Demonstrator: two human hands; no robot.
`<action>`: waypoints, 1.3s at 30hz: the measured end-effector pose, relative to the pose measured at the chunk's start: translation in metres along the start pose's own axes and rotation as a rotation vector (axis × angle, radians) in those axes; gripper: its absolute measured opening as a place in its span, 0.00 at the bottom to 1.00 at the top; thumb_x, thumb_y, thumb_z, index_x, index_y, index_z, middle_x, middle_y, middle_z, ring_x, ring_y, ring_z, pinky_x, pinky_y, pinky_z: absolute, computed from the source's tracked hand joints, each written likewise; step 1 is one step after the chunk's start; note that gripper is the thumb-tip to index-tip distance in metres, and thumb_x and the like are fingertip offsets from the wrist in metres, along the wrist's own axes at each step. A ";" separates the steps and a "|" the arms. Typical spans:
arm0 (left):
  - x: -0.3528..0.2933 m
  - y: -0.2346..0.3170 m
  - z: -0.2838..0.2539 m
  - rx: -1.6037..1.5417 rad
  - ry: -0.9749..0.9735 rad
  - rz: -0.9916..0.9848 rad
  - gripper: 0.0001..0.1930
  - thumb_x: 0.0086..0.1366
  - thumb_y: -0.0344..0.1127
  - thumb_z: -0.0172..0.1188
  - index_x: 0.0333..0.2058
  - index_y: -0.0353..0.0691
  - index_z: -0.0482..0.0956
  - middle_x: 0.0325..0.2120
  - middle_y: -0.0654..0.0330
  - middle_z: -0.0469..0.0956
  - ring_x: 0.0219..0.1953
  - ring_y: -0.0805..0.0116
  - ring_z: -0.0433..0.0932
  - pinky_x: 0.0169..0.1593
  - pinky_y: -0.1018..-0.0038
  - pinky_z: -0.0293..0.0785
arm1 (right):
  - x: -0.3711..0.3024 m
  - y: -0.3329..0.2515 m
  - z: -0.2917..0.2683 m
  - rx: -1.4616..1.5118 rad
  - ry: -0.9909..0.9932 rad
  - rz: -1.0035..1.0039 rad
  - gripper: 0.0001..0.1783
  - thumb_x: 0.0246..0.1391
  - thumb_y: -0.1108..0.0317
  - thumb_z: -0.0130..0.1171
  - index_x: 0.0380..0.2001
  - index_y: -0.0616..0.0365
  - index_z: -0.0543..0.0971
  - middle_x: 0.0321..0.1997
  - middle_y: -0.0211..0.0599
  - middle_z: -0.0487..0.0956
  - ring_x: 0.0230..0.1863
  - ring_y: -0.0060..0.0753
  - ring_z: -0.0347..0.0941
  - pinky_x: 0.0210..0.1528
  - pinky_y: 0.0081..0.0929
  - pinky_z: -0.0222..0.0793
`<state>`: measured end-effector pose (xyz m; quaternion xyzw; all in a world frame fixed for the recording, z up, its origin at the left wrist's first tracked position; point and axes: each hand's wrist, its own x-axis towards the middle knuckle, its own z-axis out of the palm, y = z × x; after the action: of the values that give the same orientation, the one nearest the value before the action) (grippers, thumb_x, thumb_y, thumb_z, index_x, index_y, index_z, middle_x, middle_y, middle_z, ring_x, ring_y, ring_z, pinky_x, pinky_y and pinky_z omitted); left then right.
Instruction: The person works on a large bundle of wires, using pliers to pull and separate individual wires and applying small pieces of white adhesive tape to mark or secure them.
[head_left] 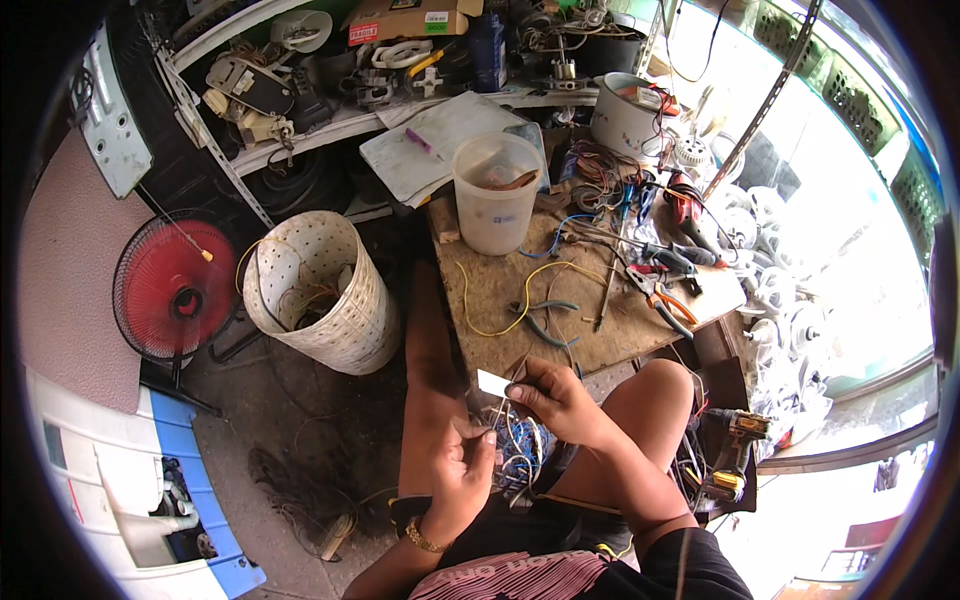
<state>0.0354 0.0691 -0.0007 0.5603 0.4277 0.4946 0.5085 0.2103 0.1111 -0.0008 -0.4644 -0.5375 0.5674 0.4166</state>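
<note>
My right hand [556, 400] pinches a small white rectangular piece [492, 383] between thumb and fingers, just in front of the low wooden work table [500, 295]. My left hand [462, 470] is closed on a bundle of thin blue and white wires [518, 450] that rests over my lap. The two hands are close together, a little apart. A yellow wire [500, 300] and a pair of pliers [545, 318] lie on the table just beyond them.
A translucent plastic bucket [497, 195] stands at the table's far side, with several screwdrivers and pliers [660, 270] to its right. A perforated white basket [320, 290] and a red fan [172, 290] stand on the floor at left. A cordless drill [735, 440] lies right of my knee.
</note>
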 end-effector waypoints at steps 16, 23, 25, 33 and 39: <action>-0.025 -0.004 -0.004 -0.190 0.001 -0.191 0.04 0.67 0.28 0.54 0.33 0.36 0.68 0.21 0.71 0.70 0.21 0.88 0.62 0.24 0.87 0.58 | 0.009 -0.001 -0.032 -0.030 0.319 -0.073 0.07 0.61 0.67 0.55 0.35 0.60 0.72 0.23 0.23 0.70 0.22 0.12 0.63 0.22 0.13 0.56; -0.015 -0.008 -0.005 -0.510 0.132 -0.405 0.05 0.70 0.31 0.49 0.33 0.42 0.65 0.17 0.74 0.61 0.16 0.87 0.56 0.21 0.85 0.56 | -0.003 -0.032 -0.023 0.086 0.176 0.010 0.16 0.60 0.65 0.57 0.46 0.61 0.69 0.36 0.30 0.71 0.32 0.15 0.66 0.31 0.15 0.63; -0.014 -0.005 0.001 -0.599 0.108 -0.403 0.05 0.70 0.30 0.49 0.33 0.43 0.65 0.16 0.75 0.61 0.16 0.88 0.55 0.20 0.86 0.55 | -0.007 -0.015 -0.007 -0.023 0.066 -0.092 0.14 0.62 0.67 0.53 0.48 0.61 0.68 0.38 0.31 0.71 0.34 0.17 0.67 0.34 0.16 0.65; -0.017 0.000 -0.001 -0.548 0.066 -0.416 0.05 0.70 0.31 0.50 0.34 0.42 0.65 0.17 0.75 0.64 0.17 0.90 0.56 0.21 0.89 0.54 | -0.004 0.003 0.000 -0.203 -0.023 -0.110 0.13 0.59 0.66 0.58 0.36 0.65 0.68 0.24 0.47 0.71 0.27 0.35 0.67 0.33 0.34 0.64; -0.026 -0.012 -0.008 -0.421 0.020 -0.352 0.04 0.69 0.31 0.52 0.36 0.38 0.69 0.25 0.69 0.74 0.24 0.87 0.67 0.28 0.87 0.64 | -0.007 0.004 -0.004 -0.149 -0.034 -0.041 0.14 0.58 0.66 0.59 0.33 0.65 0.68 0.22 0.45 0.69 0.26 0.30 0.63 0.31 0.33 0.63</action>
<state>0.0242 0.0463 -0.0156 0.3545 0.4109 0.4822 0.6877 0.2162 0.1054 -0.0043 -0.4734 -0.5947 0.5249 0.3830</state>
